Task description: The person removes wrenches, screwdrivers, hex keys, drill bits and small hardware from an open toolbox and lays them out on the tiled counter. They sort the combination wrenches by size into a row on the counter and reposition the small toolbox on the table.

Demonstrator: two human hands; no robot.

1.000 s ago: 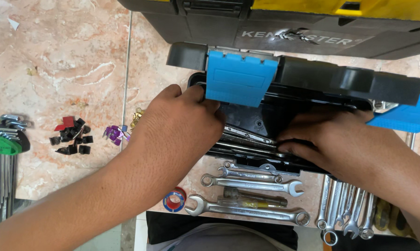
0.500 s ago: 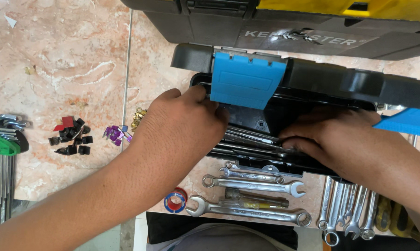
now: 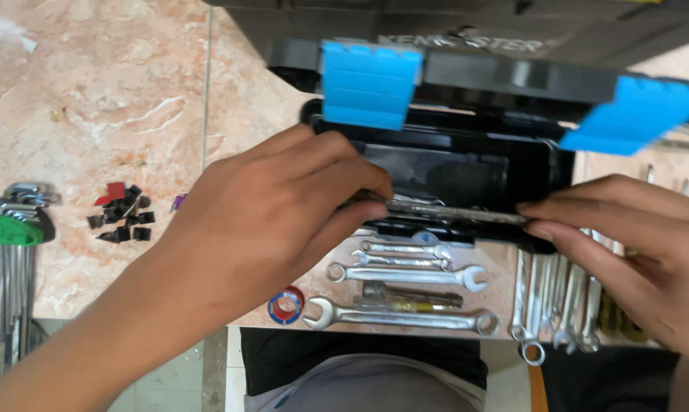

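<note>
Head view looks straight down: both forearms reach in from the lower corners toward an open black tool case (image 3: 466, 172) on the marble floor (image 3: 93, 114). Left hand (image 3: 276, 206) arches palm-down, its fingers pinched on the left end of a long metal tool (image 3: 455, 214); right hand (image 3: 626, 252) lies flatter, fingertips narrowed on the tool's right end. This bar, blurred in detail, hangs level just over the case's near edge. Two bright blue rectangular latches (image 3: 369, 84) hang from the raised lid. Near the case lie silver wrenches (image 3: 405, 275), side by side, and more wrenches (image 3: 558, 305) under the right hand. A round red-and-blue tape roll (image 3: 285, 307) sits beside them. Far left, hex keys in a green holder (image 3: 9, 229); small black and red clips (image 3: 119, 214) lie nearby.
</note>
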